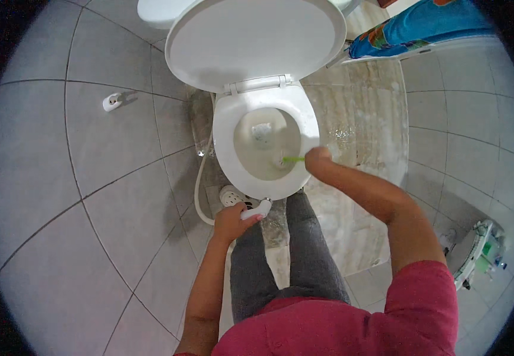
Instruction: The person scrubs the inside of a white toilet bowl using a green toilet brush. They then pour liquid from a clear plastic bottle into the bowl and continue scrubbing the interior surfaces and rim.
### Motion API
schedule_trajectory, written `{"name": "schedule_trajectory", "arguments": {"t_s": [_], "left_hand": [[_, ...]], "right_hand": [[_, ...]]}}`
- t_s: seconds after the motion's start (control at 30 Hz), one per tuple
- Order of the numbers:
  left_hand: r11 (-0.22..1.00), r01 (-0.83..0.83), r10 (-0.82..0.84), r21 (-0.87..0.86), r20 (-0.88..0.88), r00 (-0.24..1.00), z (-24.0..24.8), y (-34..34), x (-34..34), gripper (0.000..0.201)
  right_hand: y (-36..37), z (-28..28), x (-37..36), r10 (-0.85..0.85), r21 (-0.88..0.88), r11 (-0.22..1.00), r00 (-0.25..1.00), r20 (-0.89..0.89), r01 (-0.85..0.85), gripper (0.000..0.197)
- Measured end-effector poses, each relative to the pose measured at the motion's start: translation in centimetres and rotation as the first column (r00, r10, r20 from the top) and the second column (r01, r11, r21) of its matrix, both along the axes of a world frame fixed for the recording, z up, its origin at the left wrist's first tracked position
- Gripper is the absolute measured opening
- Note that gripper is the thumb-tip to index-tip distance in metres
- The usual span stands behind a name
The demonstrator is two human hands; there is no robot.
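Observation:
In front of me stands a white toilet (pixel 223 124) with its lid (pixel 251 41) raised and the seat down. My right hand (pixel 316 160) is closed round the green handle of a toilet brush (pixel 293 159) at the bowl's right rim. The brush's head reaches into the bowl, where it is hard to make out. My left hand (pixel 231 222) grips a white bidet sprayer (pixel 259 210) just below the front of the seat. The sprayer's nozzle points up and to the right; whether water comes out does not show.
A white hose (pixel 200 188) curves along the toilet's left side. A white wall fitting (pixel 112 102) is on the grey tiles at left. Blue patterned cloth (pixel 429 26) hangs at upper right. A small rack with bottles (pixel 476 255) stands at lower right. The beige floor (pixel 364 154) looks wet.

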State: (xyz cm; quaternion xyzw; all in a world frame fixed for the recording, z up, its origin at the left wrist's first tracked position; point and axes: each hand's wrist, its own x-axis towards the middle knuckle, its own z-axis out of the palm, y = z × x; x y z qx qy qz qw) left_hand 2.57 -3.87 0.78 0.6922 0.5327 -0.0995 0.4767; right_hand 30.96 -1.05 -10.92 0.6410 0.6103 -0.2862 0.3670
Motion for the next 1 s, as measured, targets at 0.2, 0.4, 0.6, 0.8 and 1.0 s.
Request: {"name": "schedule_trajectory", "arguments": {"t_s": [0.2,0.4,0.6,0.8,1.0], "left_hand": [[0.997,-0.054,0.054,0.056,-0.007,0.999,0.7,0.1,0.1,0.053],[1.000,-0.012,0.012,-0.001,0.017,1.000,0.3,0.3,0.2,0.052],[0.999,0.022,-0.021,-0.037,0.023,1.000,0.3,0.6,-1.0,0.052],[0.998,0.032,-0.035,-0.052,-0.059,0.998,0.6,1.2,-2.6,0.057],[0.999,-0.034,0.034,-0.017,0.010,0.999,0.4,1.2,-2.9,0.058]], "right_hand": [[8.9,2.5,-2.4,-0.271,0.220,0.937,0.962,-0.034,0.272,0.017],[0.3,2.5,-1.9,0.067,-0.049,0.996,0.974,-0.217,-0.080,0.017],[3.6,0.7,-7.0,-0.377,-0.291,0.925,0.662,-0.648,0.242,0.022],[9.3,2.5,-9.6,-0.409,-0.841,-0.524,-0.906,0.111,0.134,0.015],[9.3,4.1,-11.3,-0.714,-0.739,-0.311,-0.661,-0.233,0.597,0.016]]}}
